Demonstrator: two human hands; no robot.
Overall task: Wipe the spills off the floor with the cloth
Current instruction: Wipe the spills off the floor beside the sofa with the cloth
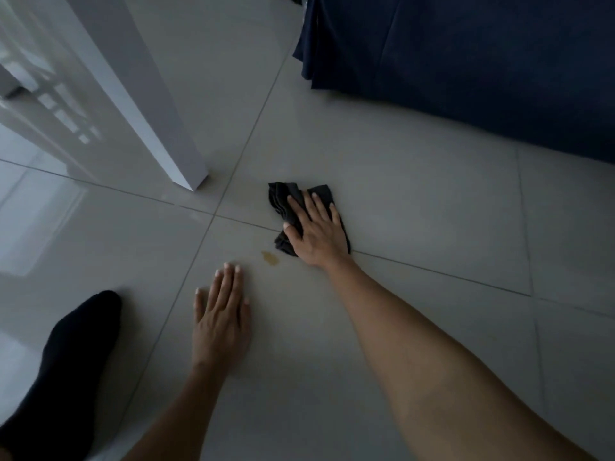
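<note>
The right hand (316, 232) is pressing flat, fingers spread, on the crumpled dark cloth (286, 201) lying on the tiled floor (416, 201) just beside a yellowish spill (270, 258). The left hand (223, 317) is resting open, fingers straight, on the floor near it.

White post (139, 94): standing on the floor (432, 211) toward its far left edge, its foot sitting near a crossing of tile joints.
Dark blue fabric (482, 61): hanging in folds, reaching the floor at the far right corner.
Black-socked foot (66, 361): resting at the near left corner.
Pale reflection (40, 221): glinting along the left edge.
</note>
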